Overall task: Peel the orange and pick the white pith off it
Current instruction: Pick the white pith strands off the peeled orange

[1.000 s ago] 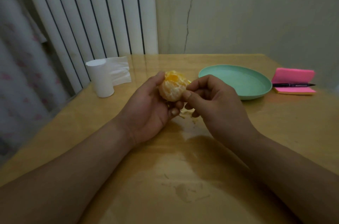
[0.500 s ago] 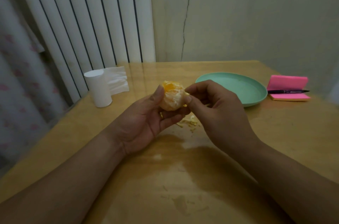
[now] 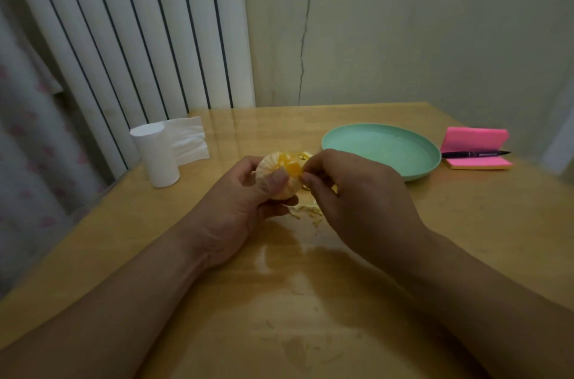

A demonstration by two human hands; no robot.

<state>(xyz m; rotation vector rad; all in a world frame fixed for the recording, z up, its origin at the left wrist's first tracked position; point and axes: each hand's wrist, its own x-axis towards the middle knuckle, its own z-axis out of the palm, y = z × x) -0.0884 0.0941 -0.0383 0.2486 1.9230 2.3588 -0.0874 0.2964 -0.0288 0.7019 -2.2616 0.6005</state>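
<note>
The peeled orange point(image 3: 281, 173) is held above the wooden table, pale with pith and with bright flesh showing at its top. My left hand point(image 3: 239, 207) grips it from the left and below, thumb across its front. My right hand point(image 3: 351, 198) is at the orange's right side, thumb and forefinger pinched together at its upper right edge on a bit of pith. Scraps of pith and peel point(image 3: 306, 209) lie on the table just under the hands, partly hidden by my right hand.
An empty green plate point(image 3: 382, 148) sits behind my right hand. A pink pad of sticky notes point(image 3: 475, 142) with a black pen point(image 3: 475, 154) lies at the far right. A white paper roll point(image 3: 157, 155) stands at the left table edge, by a radiator.
The orange has been turned in my left hand, thumb now over its front. My right fingers stay pinched at its right edge. The view has tilted, so everything sits lower in frame.
</note>
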